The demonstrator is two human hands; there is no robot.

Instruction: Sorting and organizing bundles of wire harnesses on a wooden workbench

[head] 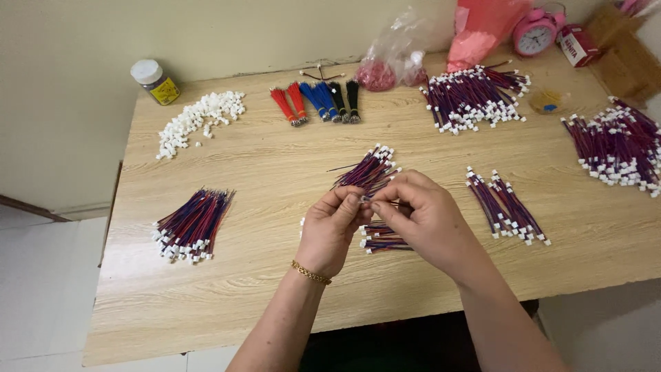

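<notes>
Several bundles of thin red-and-blue wires with white plug ends lie spread over a pale wooden counter [275,289]. At the far left stands a small jar [155,81] with a white lid, and just beside it a loose heap of white plastic connectors [198,118]. Nearer the front edge on the left lies a fanned wire bundle [191,224]. Farther back, near the wall, a row of red, blue and black wire tassels [317,101] lies side by side.

At the middle, the left hand [332,231], with a gold bracelet [310,273] at the wrist, meets the right hand [425,217] above the counter. The fingers [351,203] of both hands are pinched together on the near end of a small wire bunch [368,169], which slants up and away from them; what the fingertips grip is too small to tell, perhaps a single connector. Under the right hand a short wire bundle [381,238] lies flat on the counter.

To the right lie two slim wire bundles [506,207] close together. Behind them sits a large wire pile [474,96], with a clear plastic bag [396,58] and a pink bag [482,31] at the wall. A pink alarm clock [535,33] stands further right, and another wire pile [617,148] reaches the right edge.
</notes>
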